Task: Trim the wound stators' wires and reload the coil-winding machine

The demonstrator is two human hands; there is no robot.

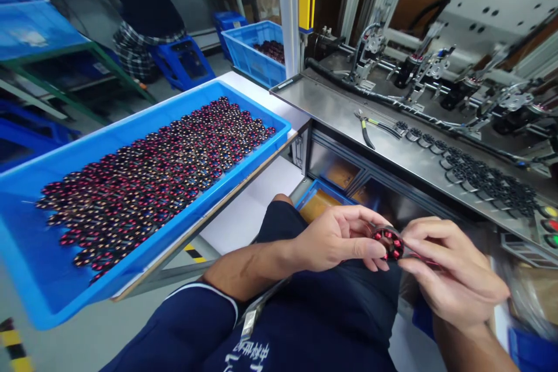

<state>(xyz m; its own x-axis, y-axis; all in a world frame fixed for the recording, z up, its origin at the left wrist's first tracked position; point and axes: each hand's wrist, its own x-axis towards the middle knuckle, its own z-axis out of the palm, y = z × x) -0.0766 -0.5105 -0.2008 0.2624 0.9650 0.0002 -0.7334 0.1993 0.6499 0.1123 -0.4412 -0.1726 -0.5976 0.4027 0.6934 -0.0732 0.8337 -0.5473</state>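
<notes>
Above my lap, my left hand (349, 240) holds a round black part with red windings (387, 242), the thumb lying over its near left edge. My right hand (451, 264) is at the part's right side, thumb and fingers pinched together beside its rim. A thin reddish strand seems to run between those right fingers, though it is too small to make out well. Many similar wound parts (174, 168) lie in rows in a large blue tray (39, 302) to the left.
Pliers (366, 128) and many black rings (483, 180) lie on the metal machine ledge (326, 102) at right. Behind it stands machinery with cables. A blue crate (244, 58) holds more parts. A person (139, 0) sits on a blue stool (183, 61) at back left.
</notes>
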